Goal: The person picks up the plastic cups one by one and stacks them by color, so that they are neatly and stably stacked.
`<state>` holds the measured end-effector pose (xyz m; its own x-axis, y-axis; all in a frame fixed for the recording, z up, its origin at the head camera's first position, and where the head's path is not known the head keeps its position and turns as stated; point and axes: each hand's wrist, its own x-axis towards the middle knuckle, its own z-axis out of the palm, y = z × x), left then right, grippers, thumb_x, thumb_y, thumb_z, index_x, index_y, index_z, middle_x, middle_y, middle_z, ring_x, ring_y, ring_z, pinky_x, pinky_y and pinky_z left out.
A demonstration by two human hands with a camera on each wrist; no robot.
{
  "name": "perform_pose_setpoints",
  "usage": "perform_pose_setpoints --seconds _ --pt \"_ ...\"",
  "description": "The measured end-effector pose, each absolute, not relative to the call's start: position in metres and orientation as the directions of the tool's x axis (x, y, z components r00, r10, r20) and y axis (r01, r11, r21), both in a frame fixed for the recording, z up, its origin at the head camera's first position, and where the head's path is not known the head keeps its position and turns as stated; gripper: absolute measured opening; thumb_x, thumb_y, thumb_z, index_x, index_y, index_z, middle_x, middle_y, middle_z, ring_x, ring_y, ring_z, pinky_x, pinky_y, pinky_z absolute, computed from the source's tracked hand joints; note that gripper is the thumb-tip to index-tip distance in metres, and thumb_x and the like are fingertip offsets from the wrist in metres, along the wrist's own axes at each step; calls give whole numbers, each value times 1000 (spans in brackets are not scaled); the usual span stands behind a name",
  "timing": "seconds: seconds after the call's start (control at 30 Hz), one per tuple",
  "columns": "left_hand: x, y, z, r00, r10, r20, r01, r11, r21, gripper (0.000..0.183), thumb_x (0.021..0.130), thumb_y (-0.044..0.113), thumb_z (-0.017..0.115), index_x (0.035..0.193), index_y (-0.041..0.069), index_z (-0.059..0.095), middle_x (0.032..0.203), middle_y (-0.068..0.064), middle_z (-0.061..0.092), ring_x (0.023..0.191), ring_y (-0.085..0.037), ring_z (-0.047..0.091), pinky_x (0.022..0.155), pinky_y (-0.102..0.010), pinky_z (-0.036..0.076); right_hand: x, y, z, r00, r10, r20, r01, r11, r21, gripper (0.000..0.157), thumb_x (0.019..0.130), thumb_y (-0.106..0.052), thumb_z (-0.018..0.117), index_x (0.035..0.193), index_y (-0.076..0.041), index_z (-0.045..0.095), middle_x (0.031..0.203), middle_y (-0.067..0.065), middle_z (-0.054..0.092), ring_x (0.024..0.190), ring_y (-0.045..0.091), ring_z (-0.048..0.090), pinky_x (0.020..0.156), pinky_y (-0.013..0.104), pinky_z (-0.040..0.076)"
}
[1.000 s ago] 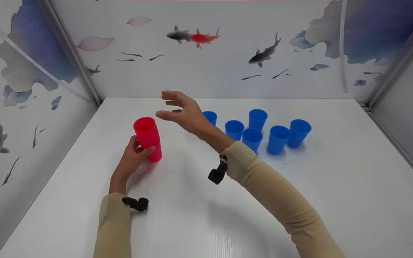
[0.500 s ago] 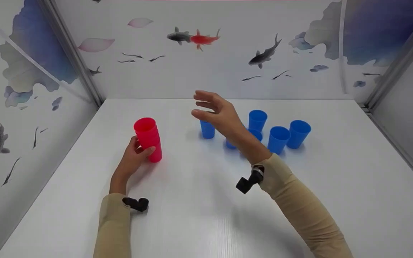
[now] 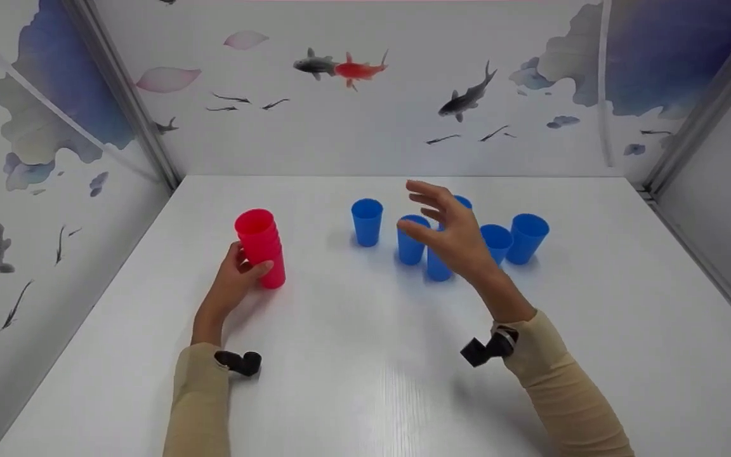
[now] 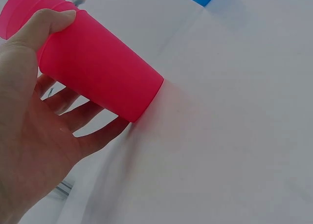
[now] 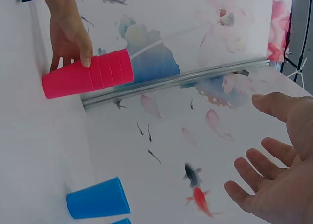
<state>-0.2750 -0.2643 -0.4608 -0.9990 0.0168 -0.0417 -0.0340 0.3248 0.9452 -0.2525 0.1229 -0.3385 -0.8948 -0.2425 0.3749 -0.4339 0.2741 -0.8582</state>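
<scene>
The left hand (image 3: pixel 233 282) grips a nested stack of red plastic cups (image 3: pixel 263 247) at the left of the white counter (image 3: pixel 340 355), mouths upward and base at the counter surface. Its thumb lies along the near side of the stack; the fingers (image 4: pixel 82 116) curve behind the lowest cup, clamping it. Several stepped rims mark the upper part of the stack.

The right hand (image 3: pixel 457 235) is raised, thumb and fingers (image 5: pixel 264 163) spread apart and gently bent. In the head view it overlaps part of a group of six blue cups, all upright: the leftmost blue cup (image 3: pixel 367 223) stands a little apart, the second blue cup (image 3: pixel 411 244) lies to its right, and the third blue cup (image 3: pixel 439 266) and rear blue cup (image 3: pixel 464 202) are partly hidden by the hand. The fifth blue cup (image 3: pixel 497 240) and rightmost blue cup (image 3: pixel 528 240) stand close together; contact between them cannot be determined.

Each tan sleeve (image 3: pixel 197 400) bears a black wrist camera (image 3: pixel 238 363) at the cuff. Behind, a white wall panel (image 3: pixel 353 136) carries printed fish.
</scene>
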Motion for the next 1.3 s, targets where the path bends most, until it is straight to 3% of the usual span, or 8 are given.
perform_pose_setpoints --seconds 0.43,0.8,0.9,1.03,1.13,1.2,1.3 --pt "-273 -262 -460 -999 36 -23 -10 326 945 88 88 38 76 153 15 22 156 -9 37 145 -31 36 116 -50 41 -261 184 -341 -921 -165 352 -387 455 -802 62 94 -33 71 148 -14 47 156 9 43 147 28 40 122 50 33" --pt "-272 -264 -460 -999 42 -13 1 326 945 89 88 40 76 153 15 21 157 -10 36 146 -32 35 116 -50 42 -272 238 -344 -952 -58 299 -283 532 -798 67 91 -45 70 148 -16 48 155 7 47 146 28 43 118 51 38" --pt "-273 -264 -460 -999 36 -14 -2 322 947 87 88 39 76 152 15 22 156 -9 37 145 -32 36 115 -50 42 -276 252 -348 -946 -4 323 -276 530 -802 63 92 -45 69 145 -16 51 150 7 53 141 25 50 115 44 42" --pt "-274 -264 -461 -999 29 -26 -15 325 946 89 87 39 77 152 16 22 156 -8 37 145 -31 36 116 -50 42 -283 274 -355 -931 97 351 -255 517 -817 55 94 -43 67 140 -16 57 141 7 61 129 16 60 108 26 48" --pt "-275 -263 -460 -999 23 -37 -28 330 944 90 87 40 77 153 16 21 156 -8 36 146 -32 35 116 -50 41 -287 291 -363 -931 165 326 -205 502 -840 53 94 -45 66 139 -18 58 140 5 62 128 14 60 103 17 49" --pt "-275 -263 -459 -999 18 -45 -36 335 941 90 87 40 77 153 16 21 157 -8 36 146 -31 34 117 -50 41 -289 301 -368 -936 190 296 -169 497 -851 54 94 -47 66 140 -20 57 141 3 60 132 17 57 104 18 49" --pt "-275 -264 -459 -999 19 -45 -36 340 940 90 87 40 76 154 16 20 157 -9 35 147 -32 33 117 -50 40 -292 313 -375 -948 192 253 -127 502 -855 58 94 -49 65 143 -21 53 146 3 56 138 23 52 110 31 47"
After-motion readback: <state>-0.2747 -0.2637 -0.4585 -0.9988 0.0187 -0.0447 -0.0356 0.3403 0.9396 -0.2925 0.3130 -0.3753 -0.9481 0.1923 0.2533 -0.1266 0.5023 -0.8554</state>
